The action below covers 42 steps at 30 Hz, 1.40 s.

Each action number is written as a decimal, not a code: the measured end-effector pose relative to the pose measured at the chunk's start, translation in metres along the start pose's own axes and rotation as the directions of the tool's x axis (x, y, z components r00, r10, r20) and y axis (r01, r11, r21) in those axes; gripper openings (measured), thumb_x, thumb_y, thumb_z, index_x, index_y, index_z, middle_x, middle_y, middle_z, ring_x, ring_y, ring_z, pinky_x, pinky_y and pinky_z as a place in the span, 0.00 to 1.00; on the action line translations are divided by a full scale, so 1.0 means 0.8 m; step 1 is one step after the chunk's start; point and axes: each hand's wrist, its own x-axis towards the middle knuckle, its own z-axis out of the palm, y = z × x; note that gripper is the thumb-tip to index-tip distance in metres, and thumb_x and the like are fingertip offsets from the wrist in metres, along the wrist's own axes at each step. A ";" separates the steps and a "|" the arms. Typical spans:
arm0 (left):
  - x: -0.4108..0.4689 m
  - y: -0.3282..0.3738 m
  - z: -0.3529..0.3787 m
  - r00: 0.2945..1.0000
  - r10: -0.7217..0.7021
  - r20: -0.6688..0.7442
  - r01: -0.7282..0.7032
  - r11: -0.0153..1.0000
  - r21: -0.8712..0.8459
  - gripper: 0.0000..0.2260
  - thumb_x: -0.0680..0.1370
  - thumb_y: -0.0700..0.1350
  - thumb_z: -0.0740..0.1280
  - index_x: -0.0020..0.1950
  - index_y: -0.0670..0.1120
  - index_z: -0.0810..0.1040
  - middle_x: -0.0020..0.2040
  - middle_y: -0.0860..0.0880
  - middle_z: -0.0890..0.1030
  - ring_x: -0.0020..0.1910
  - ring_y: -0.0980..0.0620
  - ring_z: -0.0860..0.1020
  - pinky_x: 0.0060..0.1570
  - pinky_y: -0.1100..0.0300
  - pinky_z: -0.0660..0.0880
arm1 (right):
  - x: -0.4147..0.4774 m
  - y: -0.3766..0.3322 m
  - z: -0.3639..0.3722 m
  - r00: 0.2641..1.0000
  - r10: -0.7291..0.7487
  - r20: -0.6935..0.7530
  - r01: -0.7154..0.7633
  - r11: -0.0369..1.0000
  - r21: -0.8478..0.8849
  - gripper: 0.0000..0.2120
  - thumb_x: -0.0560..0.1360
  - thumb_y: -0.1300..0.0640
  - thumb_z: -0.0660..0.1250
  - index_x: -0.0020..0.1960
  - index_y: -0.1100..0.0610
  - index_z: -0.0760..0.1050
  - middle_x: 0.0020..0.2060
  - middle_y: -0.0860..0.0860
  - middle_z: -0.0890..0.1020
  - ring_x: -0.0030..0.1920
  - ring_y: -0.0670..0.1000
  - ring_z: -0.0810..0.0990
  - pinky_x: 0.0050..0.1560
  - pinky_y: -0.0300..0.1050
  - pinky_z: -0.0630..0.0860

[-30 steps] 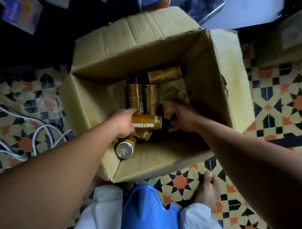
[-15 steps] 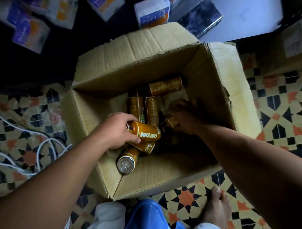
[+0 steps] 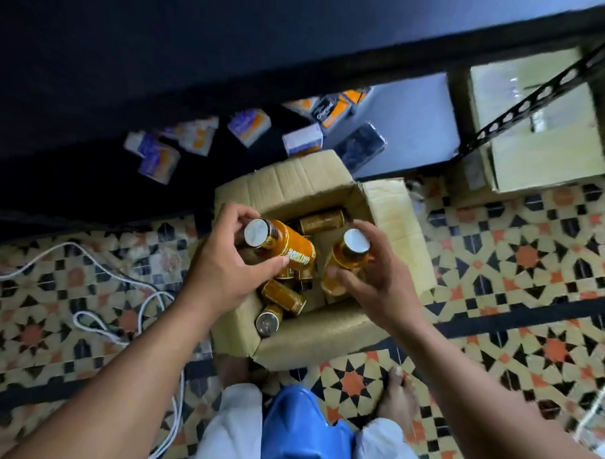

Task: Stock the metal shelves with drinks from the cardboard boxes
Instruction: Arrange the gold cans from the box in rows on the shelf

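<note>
Orange can [image 3: 287, 244] gripped by left hand [image 3: 224, 271], fingers curled round it | second can [image 3: 348, 256] gripped the same way by right hand [image 3: 378, 280] | both cans up above the open cardboard box [image 3: 324, 343] | more cans [image 3: 285, 297] lie in it under the hands | box on tiled floor [image 3: 526, 257]

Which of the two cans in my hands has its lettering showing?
The left-hand can, held in your left hand: lettering runs along its side. The right-hand can, in your right hand, shows only plain orange and its pale top.
</note>
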 end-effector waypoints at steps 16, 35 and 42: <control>-0.285 0.510 -0.266 0.828 0.473 -0.301 -0.488 0.873 0.029 0.28 0.69 0.44 0.81 0.62 0.63 0.73 0.57 0.67 0.79 0.58 0.63 0.79 0.60 0.61 0.76 | -0.193 -0.598 -0.284 0.787 -0.583 -0.201 0.558 0.812 -0.171 0.28 0.71 0.41 0.75 0.68 0.38 0.70 0.57 0.46 0.82 0.54 0.49 0.83 0.56 0.53 0.80; -0.229 0.630 -0.407 0.721 0.539 -0.435 -0.479 0.842 0.249 0.28 0.75 0.53 0.75 0.73 0.58 0.68 0.63 0.52 0.76 0.63 0.51 0.74 0.57 0.56 0.77 | -0.120 -0.796 -0.299 0.699 -0.694 -0.175 0.658 0.719 -0.225 0.27 0.75 0.53 0.76 0.69 0.42 0.69 0.50 0.38 0.81 0.49 0.36 0.79 0.48 0.34 0.72; -0.171 0.624 -0.451 0.777 0.559 -0.290 -0.523 0.829 0.197 0.26 0.78 0.53 0.72 0.73 0.59 0.65 0.65 0.54 0.73 0.64 0.54 0.72 0.56 0.58 0.71 | -0.058 -0.815 -0.260 0.748 -0.636 -0.189 0.608 0.772 -0.187 0.26 0.75 0.57 0.75 0.67 0.38 0.69 0.49 0.46 0.84 0.49 0.49 0.84 0.52 0.56 0.82</control>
